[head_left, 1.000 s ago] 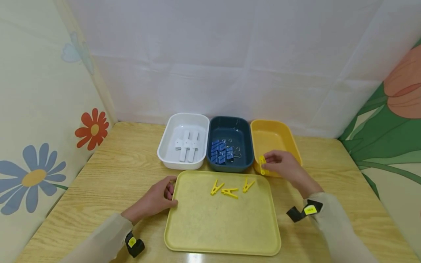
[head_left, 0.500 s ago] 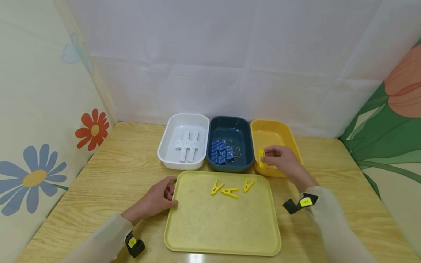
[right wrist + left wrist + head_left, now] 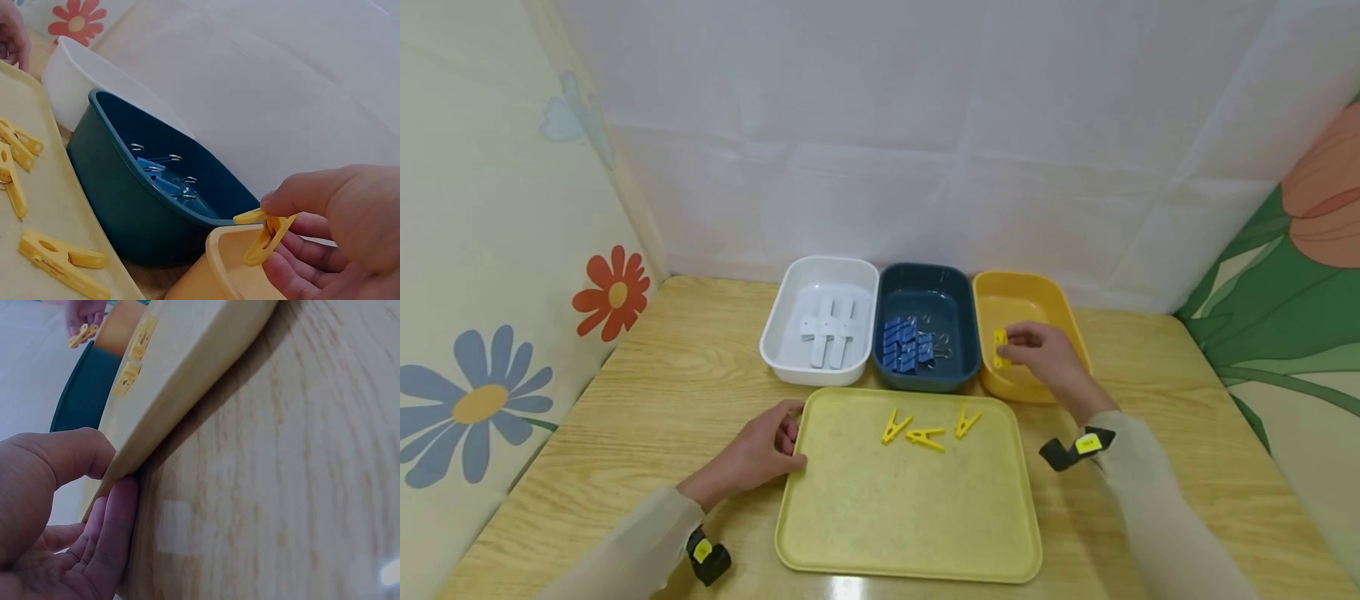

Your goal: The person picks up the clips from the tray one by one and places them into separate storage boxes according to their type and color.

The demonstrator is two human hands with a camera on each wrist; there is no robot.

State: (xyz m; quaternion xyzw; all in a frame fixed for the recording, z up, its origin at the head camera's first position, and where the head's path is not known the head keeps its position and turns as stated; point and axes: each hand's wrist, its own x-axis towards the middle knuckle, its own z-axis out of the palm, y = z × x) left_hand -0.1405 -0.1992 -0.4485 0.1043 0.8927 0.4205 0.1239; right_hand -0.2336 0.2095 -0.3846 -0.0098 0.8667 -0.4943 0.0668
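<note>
In the head view my right hand (image 3: 1048, 358) is above the yellow bin (image 3: 1018, 296), pinching a yellow clothespin (image 3: 1001, 348) between thumb and fingers. The right wrist view shows that clothespin (image 3: 265, 234) over the bin's near rim. My left hand (image 3: 760, 450) grips the left edge of the pale yellow tray (image 3: 910, 517), thumb on top and fingers beneath, as the left wrist view shows. Three yellow clothespins lie near the tray's far edge: a left one (image 3: 895, 427), a middle one (image 3: 927, 438) and a right one (image 3: 966, 422).
A dark blue bin (image 3: 928, 283) holding several blue binder clips (image 3: 906, 343) stands beside the yellow bin. Left of it, a white bin (image 3: 778, 333) contains white clips (image 3: 827, 329). The bins line up behind the tray on a wooden table (image 3: 617, 417), before a white cloth wall (image 3: 880, 142).
My right hand has moved forward, away from me, carrying the clothespin from the yellow bin's near rim to farther over its inside. The left hand and the tray stay put.
</note>
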